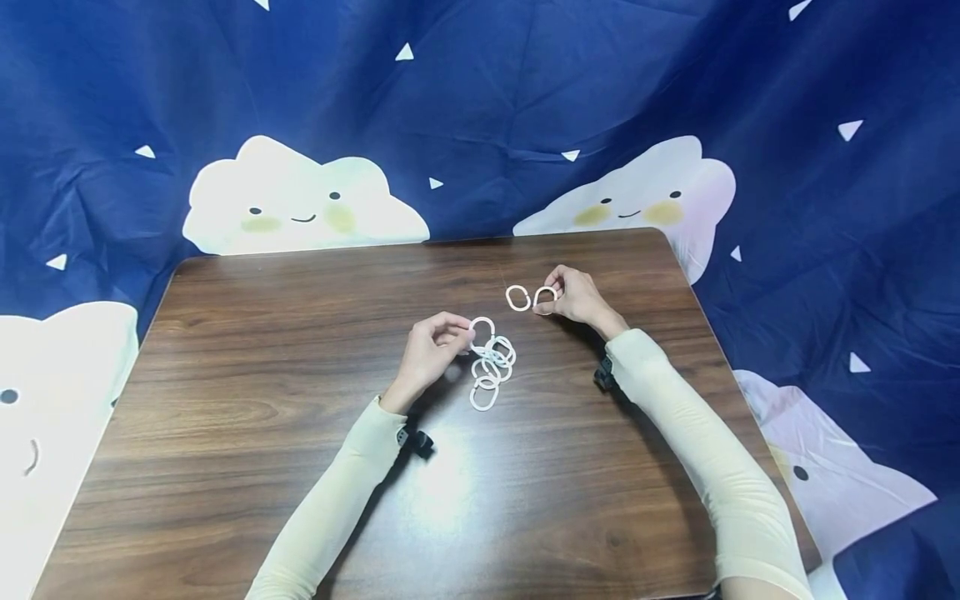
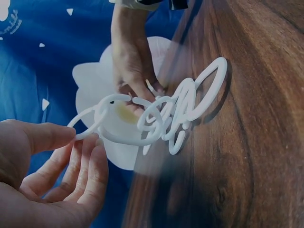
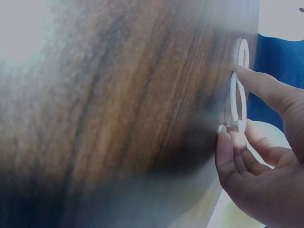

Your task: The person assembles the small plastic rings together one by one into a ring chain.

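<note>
My left hand (image 1: 431,350) pinches one white plastic ring (image 1: 482,319) between thumb and index finger. In the left wrist view that ring passes through another ring (image 2: 130,142), which leads into a tangled bunch of white rings (image 2: 183,104) on the table. Each ring is oval, and some show a small gap in the loop. Farther back and to the right, my right hand (image 1: 576,297) grips a separate white ring (image 3: 233,97), thumb and fingers on its opposite ends. Just left of it a loose ring (image 1: 508,293) lies flat on the table.
The dark wood-grain table (image 1: 262,400) spreads under both hands. A blue curtain (image 1: 480,108) with white clouds hangs behind its far edge and at the sides. Small black wrist cameras sit at the left cuff (image 1: 422,444) and the right cuff (image 1: 603,376).
</note>
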Demonstrator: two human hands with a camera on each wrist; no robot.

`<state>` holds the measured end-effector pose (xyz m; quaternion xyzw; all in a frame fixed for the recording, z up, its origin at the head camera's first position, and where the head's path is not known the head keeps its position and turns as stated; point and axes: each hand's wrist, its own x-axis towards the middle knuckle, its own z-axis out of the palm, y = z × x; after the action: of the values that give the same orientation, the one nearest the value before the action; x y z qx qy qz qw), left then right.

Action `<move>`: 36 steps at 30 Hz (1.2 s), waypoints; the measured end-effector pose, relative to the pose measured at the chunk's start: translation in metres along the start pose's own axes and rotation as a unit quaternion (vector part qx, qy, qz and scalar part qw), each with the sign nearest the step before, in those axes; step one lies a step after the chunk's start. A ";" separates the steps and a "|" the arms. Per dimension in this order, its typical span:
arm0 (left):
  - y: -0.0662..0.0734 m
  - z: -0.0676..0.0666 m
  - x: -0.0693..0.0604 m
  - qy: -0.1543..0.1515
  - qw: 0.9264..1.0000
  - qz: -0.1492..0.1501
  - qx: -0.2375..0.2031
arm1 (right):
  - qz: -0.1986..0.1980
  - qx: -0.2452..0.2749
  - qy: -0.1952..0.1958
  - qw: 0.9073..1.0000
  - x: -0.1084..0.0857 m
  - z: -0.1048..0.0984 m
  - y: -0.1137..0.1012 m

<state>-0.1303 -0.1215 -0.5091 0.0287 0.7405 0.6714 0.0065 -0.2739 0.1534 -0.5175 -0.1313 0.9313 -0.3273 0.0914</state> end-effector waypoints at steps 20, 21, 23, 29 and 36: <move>0.000 0.000 0.000 0.002 1.000 -0.005 -0.001 | 0.023 0.087 -0.010 0.996 -0.013 -0.007 0.005; 0.000 -0.001 0.000 0.002 1.000 -0.005 0.000 | 0.023 0.095 -0.012 0.995 -0.013 -0.007 0.005; 0.001 -0.001 0.000 0.003 1.000 -0.005 0.000 | 0.022 0.109 -0.013 0.994 -0.015 -0.008 0.004; 0.002 -0.001 0.000 0.004 1.000 -0.003 0.003 | 0.020 0.131 -0.014 0.991 -0.022 -0.010 0.005; 0.001 -0.001 0.000 0.006 1.000 -0.006 -0.005 | 0.015 0.122 -0.005 0.992 -0.034 -0.011 0.003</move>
<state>-0.1302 -0.1226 -0.5080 0.0204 0.7375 0.6750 0.0059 -0.2449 0.1721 -0.5082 -0.1071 0.8858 -0.4364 0.1161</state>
